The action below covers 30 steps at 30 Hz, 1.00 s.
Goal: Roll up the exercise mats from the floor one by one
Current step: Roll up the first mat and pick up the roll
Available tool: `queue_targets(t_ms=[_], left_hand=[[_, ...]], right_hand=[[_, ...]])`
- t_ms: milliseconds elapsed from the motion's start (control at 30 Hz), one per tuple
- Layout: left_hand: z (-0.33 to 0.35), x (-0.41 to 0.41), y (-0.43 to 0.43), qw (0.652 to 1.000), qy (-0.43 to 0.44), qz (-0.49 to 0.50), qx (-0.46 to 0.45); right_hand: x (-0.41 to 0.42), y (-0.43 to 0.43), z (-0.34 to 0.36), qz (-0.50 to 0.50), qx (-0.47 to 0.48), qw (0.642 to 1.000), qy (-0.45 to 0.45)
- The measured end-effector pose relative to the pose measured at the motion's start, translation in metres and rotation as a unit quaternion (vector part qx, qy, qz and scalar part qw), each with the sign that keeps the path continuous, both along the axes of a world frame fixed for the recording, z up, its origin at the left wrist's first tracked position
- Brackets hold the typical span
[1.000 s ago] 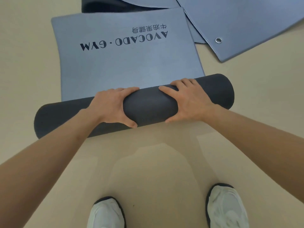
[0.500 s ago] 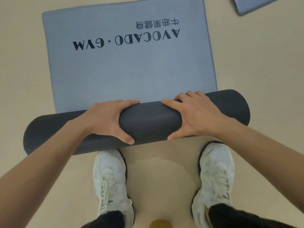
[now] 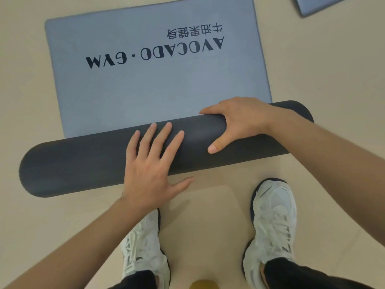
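A grey-blue exercise mat [image 3: 158, 84] printed "AVOCADO · GYM" lies on the beige floor, its near part wound into a thick dark roll [image 3: 83, 161] running left to right. My left hand [image 3: 152, 163] lies flat over the middle of the roll, fingers straight and spread, thumb out over the floor. My right hand [image 3: 239, 122] grips the roll further right, fingers curled over its far side and thumb on the near side.
A corner of another grey-blue mat [image 3: 316, 5] shows at the top right. My two white sneakers [image 3: 273, 222] stand on the beige floor [image 3: 333, 80] just behind the roll. A small yellow-brown object [image 3: 203, 284] sits at the bottom edge.
My left hand let go of its grip and moved right to lie flat with spread fingers. The roll has advanced up the mat. My right hand keeps its grip.
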<state>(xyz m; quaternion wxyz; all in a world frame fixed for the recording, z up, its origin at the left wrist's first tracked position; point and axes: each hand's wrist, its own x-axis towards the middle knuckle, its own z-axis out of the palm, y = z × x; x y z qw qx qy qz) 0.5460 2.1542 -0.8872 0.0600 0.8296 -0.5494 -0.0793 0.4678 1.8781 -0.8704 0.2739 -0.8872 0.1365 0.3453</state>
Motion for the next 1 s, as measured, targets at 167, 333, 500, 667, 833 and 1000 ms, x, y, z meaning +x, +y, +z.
queue_targets(t_ms=[167, 333, 500, 667, 833, 1000], left_hand=[[-0.005, 0.037, -0.027, 0.999, -0.030, -0.002, 0.026], [0.001, 0.076, -0.057, 0.998, 0.017, 0.001, 0.063], [0.007, 0.121, -0.093, 0.974, 0.174, 0.035, 0.140], [0.008, 0.140, -0.107, 0.989, 0.133, 0.029, 0.052], [0.004, 0.108, -0.084, 0.989, 0.071, 0.026, -0.126], [-0.006, 0.091, -0.073, 0.999, -0.022, 0.008, -0.032]], right_hand=[[-0.008, 0.000, -0.002, -0.072, -0.147, 0.967, -0.197], [-0.028, 0.031, -0.024, -0.060, -0.214, 0.879, -0.422], [-0.039, 0.044, -0.038, -0.006, -0.260, 0.892, -0.370], [-0.016, 0.020, -0.044, 0.010, -0.278, 0.897, -0.344], [0.017, -0.015, -0.035, 0.022, -0.237, 0.928, -0.285], [0.047, -0.041, -0.018, -0.006, -0.160, 0.960, -0.230]])
